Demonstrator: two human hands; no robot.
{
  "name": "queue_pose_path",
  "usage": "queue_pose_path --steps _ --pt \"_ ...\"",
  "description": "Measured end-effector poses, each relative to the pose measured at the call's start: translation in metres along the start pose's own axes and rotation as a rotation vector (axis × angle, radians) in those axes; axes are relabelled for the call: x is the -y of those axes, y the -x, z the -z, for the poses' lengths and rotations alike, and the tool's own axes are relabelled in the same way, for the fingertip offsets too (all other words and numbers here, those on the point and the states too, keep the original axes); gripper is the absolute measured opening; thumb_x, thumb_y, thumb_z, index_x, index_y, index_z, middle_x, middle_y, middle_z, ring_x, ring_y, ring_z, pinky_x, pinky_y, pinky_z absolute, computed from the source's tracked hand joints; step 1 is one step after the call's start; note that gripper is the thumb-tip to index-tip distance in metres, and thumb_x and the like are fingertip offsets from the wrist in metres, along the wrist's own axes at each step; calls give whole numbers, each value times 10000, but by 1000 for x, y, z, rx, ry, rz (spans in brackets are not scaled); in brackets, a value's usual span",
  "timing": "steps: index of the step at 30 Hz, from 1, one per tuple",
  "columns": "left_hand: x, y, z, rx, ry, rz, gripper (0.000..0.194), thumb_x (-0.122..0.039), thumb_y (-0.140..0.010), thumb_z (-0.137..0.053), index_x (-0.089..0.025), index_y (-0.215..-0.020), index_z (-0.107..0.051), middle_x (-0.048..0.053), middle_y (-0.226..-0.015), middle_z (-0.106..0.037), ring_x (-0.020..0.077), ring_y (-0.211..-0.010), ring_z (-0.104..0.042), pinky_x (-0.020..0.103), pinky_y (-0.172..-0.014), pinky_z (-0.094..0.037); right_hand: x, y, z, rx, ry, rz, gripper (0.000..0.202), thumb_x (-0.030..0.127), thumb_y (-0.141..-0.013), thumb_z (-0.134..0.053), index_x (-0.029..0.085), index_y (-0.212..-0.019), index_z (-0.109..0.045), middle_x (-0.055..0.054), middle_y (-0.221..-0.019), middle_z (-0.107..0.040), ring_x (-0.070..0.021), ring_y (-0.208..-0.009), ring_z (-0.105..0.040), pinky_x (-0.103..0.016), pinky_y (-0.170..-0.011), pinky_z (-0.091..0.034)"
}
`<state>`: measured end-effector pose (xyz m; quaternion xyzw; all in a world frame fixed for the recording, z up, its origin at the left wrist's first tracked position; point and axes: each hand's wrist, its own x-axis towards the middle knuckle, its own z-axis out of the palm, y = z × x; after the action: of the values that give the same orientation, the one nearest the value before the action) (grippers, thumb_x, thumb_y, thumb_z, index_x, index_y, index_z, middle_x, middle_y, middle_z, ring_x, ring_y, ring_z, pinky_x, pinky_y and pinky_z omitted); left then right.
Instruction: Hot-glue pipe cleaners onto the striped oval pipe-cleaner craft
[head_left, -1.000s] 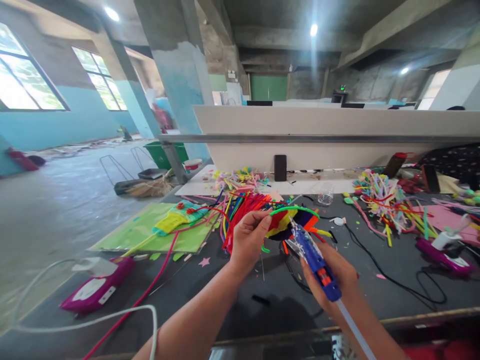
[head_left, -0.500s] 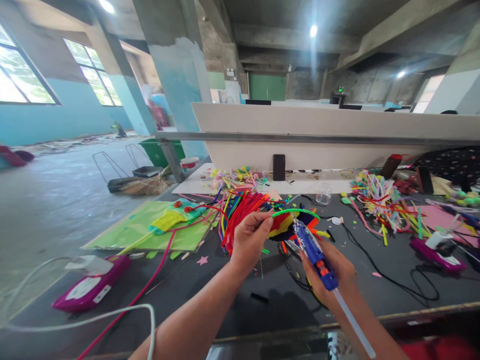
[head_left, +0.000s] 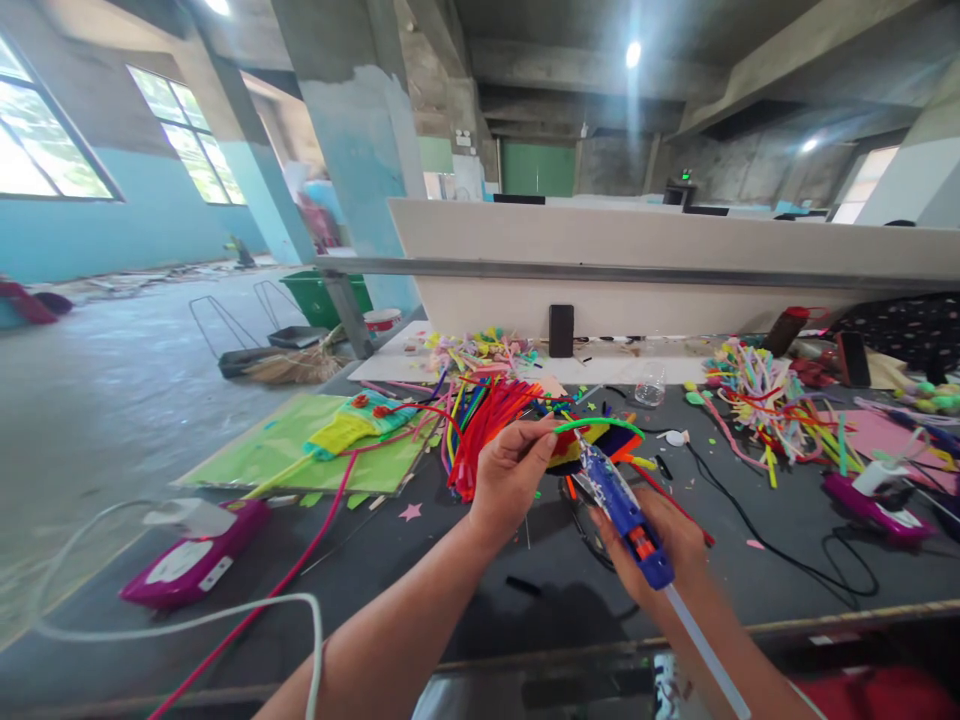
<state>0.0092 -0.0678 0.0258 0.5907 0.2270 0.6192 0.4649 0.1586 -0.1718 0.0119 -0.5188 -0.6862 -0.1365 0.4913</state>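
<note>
Above the dark tabletop, my left hand (head_left: 511, 482) pinches the left end of a bent green pipe cleaner (head_left: 604, 424) between thumb and fingers. Yellow, red and dark blue strips lie just under that green curve; I cannot tell whether they are joined to it. My right hand (head_left: 681, 548) is wrapped round a blue hot glue gun (head_left: 624, 510), its nozzle pointing up and left at the underside of the green pipe cleaner. From the gun's rear a long translucent glue stick (head_left: 705, 645) sticks out. Behind my left hand lies a bundle of red pipe cleaners (head_left: 484, 425).
A yellow and teal pipe-cleaner piece (head_left: 349, 428) rests on a green sheet (head_left: 251, 455) at left. Purple power strips (head_left: 191, 575) sit on both sides, with cables trailing. Farther back are a phone (head_left: 561, 330), a clear cup (head_left: 649, 385) and pastel pipe cleaners (head_left: 750, 395).
The glue gun's nozzle has shifted left along the green pipe cleaner, closer to my left fingers. A red pipe cleaner now shows beyond my right hand. The view has moved slightly.
</note>
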Motion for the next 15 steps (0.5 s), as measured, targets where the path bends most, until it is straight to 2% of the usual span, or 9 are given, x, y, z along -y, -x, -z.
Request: queue_pose_path --steps 5,10,15 --pt "-2 1 -1 17 -88 -73 75 -240 -813 -661 -192 -863 -690 55 -935 -738 219 -1015 -663 412 -1045 -429 5 1 -1 36 -10 -48 37 259 -815 -622 231 -802 -602 -10 -679 -659 -181 -623 -654 -279 -585 -509" --pt "-2 1 -1 4 -97 -84 59 -218 -798 -668 -201 -848 -694 52 -921 -740 212 -988 -671 394 -1020 -450 4 4 -3 85 19 -27 55 227 -780 -630 221 -828 -603 -19 -708 -663 -193 -669 -661 -279 -590 -511" --pt "-3 0 1 20 -98 -108 79 -223 -795 -670 -190 -864 -691 47 -927 -742 218 -989 -675 421 -1027 -448 0 2 3 35 -38 -54 79 269 -815 -611 218 -762 -582 -11 -661 -636 -181 -621 -640 -286 -575 -509"
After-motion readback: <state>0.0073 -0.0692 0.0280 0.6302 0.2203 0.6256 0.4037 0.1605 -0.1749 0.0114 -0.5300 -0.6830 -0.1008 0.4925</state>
